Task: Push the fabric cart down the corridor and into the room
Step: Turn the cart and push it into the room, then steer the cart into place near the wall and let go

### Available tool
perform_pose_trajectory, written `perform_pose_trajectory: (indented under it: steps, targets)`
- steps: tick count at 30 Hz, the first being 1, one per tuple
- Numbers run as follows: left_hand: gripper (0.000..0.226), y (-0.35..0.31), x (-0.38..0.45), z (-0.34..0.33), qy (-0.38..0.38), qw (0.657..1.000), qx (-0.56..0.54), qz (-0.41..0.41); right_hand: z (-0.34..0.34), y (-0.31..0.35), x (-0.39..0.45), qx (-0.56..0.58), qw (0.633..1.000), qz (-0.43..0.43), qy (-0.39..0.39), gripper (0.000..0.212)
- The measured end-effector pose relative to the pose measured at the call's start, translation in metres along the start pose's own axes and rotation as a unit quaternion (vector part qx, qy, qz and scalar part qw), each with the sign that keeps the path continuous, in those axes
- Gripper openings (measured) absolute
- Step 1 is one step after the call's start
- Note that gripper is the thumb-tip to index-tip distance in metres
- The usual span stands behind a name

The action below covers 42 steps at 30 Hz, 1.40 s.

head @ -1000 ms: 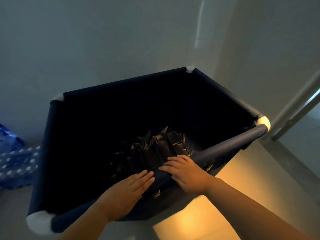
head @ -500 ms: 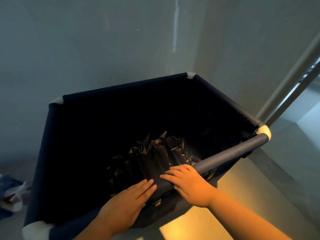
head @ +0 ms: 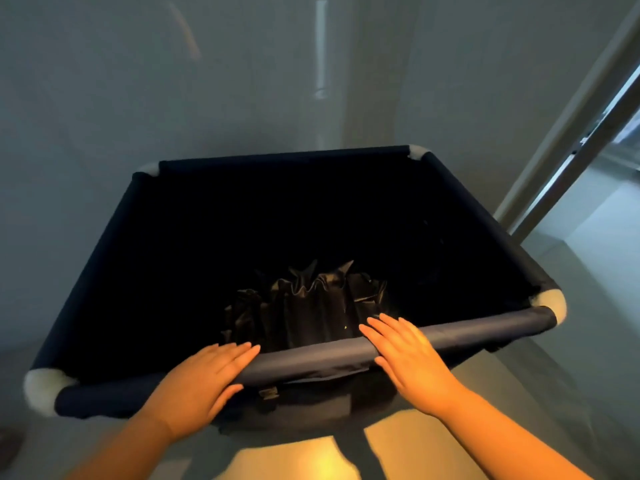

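Observation:
The fabric cart [head: 311, 356] is a dark navy bin with white corner caps, filling the middle of the head view. Crumpled black sheeting [head: 311, 299] lies at its bottom. My left hand [head: 204, 379] lies over the near top rail left of centre, fingers stretched across it and thumb under the rail. My right hand [head: 408, 358] holds the same rail right of centre, fingers reaching over into the bin. Both forearms come in from the bottom edge.
A plain grey wall [head: 242, 81] stands close behind the cart's far rail. At the right, a pale door frame [head: 568, 133] slants up, with a brighter floor [head: 588, 244] beyond it. Lit floor shows under the cart by my arms.
The cart has swung so its near rail lies more level before me. My hands have slid apart along the rail. The doorway shows more at right; items at far left have left view.

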<state>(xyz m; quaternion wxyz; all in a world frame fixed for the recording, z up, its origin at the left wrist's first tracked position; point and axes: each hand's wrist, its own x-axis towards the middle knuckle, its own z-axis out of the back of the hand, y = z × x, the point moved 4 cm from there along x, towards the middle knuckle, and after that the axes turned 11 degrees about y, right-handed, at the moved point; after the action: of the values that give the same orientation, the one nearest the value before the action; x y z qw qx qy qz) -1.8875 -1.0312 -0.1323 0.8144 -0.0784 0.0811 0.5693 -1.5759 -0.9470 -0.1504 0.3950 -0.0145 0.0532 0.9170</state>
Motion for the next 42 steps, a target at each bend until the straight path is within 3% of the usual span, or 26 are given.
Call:
perform_pose_trajectory:
  steps: [8, 20, 27, 42]
  targets:
    - [0.063, -0.027, 0.084, 0.006, -0.091, 0.986, -0.042, 0.137, 0.001, -0.057, 0.003, 0.020, 0.997, -0.070, -0.003, 0.054]
    - [0.054, -0.035, 0.144, 0.012, -0.099, 0.984, -0.048, 0.141, 0.000, -0.095, 0.002, 0.034, 0.992, -0.116, -0.028, 0.053]
    - [0.040, -0.033, 0.138, 0.008, -0.137, 0.980, -0.052, 0.131, 0.000, -0.092, 0.002, 0.021, 0.993, -0.110, -0.033, 0.051]
    - [0.040, 0.002, 0.041, -0.023, -0.164, 0.968, -0.063, 0.178, 0.001, -0.012, 0.022, 0.008, 0.999, -0.045, -0.022, 0.051]
